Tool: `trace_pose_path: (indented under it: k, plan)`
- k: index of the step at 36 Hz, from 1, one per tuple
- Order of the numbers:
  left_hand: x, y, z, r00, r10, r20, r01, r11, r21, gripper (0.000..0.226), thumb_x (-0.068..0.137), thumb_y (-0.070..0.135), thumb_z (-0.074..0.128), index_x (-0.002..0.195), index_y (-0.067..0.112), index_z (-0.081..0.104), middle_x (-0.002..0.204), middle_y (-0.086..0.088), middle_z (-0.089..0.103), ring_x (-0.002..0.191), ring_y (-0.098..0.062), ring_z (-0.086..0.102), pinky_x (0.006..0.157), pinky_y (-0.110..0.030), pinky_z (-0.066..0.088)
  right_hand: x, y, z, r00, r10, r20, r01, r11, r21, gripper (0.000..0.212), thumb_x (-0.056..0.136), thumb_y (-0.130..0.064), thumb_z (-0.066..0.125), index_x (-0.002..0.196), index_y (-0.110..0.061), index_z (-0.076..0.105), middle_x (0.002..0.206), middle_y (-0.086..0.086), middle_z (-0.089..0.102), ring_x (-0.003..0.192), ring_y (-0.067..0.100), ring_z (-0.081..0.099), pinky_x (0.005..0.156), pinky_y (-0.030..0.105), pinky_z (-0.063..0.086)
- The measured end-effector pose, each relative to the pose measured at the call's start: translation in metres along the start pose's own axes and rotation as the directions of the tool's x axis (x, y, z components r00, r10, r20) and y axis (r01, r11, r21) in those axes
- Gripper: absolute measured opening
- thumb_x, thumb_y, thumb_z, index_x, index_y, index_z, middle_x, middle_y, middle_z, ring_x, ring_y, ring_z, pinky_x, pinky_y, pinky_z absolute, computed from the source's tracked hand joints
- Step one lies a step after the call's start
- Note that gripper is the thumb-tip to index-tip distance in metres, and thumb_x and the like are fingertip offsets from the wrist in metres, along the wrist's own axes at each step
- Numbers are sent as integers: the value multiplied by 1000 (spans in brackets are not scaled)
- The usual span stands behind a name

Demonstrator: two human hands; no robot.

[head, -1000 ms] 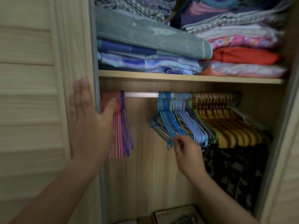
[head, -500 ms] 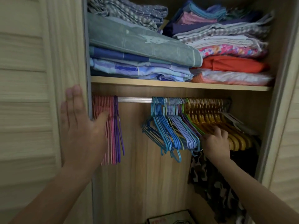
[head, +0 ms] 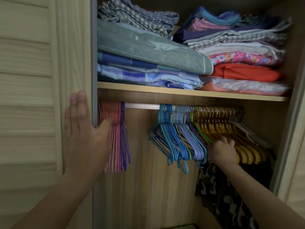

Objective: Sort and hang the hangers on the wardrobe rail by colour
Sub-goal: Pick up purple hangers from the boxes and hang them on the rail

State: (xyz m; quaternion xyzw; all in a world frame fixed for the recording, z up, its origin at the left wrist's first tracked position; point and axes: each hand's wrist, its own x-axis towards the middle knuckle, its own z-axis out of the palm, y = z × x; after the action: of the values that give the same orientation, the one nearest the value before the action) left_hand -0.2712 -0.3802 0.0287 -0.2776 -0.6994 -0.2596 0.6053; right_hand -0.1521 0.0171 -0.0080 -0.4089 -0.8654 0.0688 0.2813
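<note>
Across the wardrobe's upper shelf (head: 181, 93) I see folded linen (head: 148, 52) stacked in two piles, and under it the rail (head: 142, 106) carrying the hangers. At the far left of the rail the pink hangers (head: 110, 129) hang packed together with a few purple hangers (head: 124, 138) right beside them; past a bare stretch of rail come the blue hangers (head: 166, 138), then lilac hangers (head: 189, 138), a green hanger (head: 200, 132) and the yellow hangers (head: 244, 146) toward the right. My left hand (head: 82, 138) lies flat with straight fingers on the door frame (head: 74, 63), its thumb touching the pink set. My right hand (head: 222, 150) has its fingers curled in among the hangers where green meets yellow; which one it holds I cannot tell. I judge I am picking a stray out of the mixed middle group. Next I would need to lift its hook off the rail without snagging neighbours and carry it to its colour group.
</note>
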Motion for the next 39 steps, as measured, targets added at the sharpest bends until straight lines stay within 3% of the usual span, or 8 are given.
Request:
trace_pose_path:
  k: [7,11,16,25,29,33,35,39]
  plan:
    - [0,-1,-1,999,25,23,-26,999,47,16,99,14,62,101,3,74,163,-35,16,152,-54,13,128,-50,5,26,23,38,992,-36,122,45,997,-65,26,90,-35,48,65,-33,53,134,10,56,139,39,30,107,51,32]
    - [-1,-1,-1,999,26,25,-27,999,45,12,98,10,65,102,3,74,163,-35,16,152,-54,13,128,-50,5,21,20,30,991,-120,-66,114,990,-82,30,95,-34,46,68,-27,58,115,11,59,123,35,41,102,47,32]
    - [-2,-1,0,999,19,30,-20,999,39,14,100,11,62,98,3,73,163,-36,15,153,-53,11,128,-52,7,43,4,9,956,-144,-257,130,989,-73,34,97,-44,40,85,-26,66,120,8,61,121,33,44,101,47,35]
    - [-4,-6,-1,996,19,84,-25,998,60,2,93,3,70,91,2,69,163,-36,12,153,-53,9,128,-50,2,53,-2,1,989,-144,-36,135,974,-183,29,98,-34,54,69,-36,51,130,8,52,127,38,36,104,48,32]
    - [-1,-7,-2,998,20,65,-24,997,70,5,96,5,68,92,2,69,162,-37,14,152,-54,11,128,-50,3,31,30,7,988,-153,13,152,963,-220,27,97,-39,46,82,-35,68,138,8,54,136,37,32,106,49,26]
    - [2,-2,-1,998,-53,-22,52,998,-31,27,105,20,57,125,2,64,167,-19,8,156,-39,8,129,-40,1,-24,50,5,991,-131,-39,124,982,-145,30,99,-37,52,85,-24,74,134,12,59,138,35,35,104,45,22]
    - [-5,5,-4,973,-229,0,226,961,-162,61,107,38,51,153,1,38,166,-4,2,157,-21,0,128,-30,-2,-60,60,13,997,-64,-38,61,997,-53,35,97,-39,52,78,-23,75,124,12,64,131,36,43,99,42,27]
    - [-75,4,9,898,-345,273,327,938,112,73,103,64,30,161,19,31,171,-6,0,159,-25,0,128,-43,11,-134,67,37,998,9,68,-17,993,119,40,99,-30,53,63,-13,59,71,2,56,79,27,59,70,35,44]
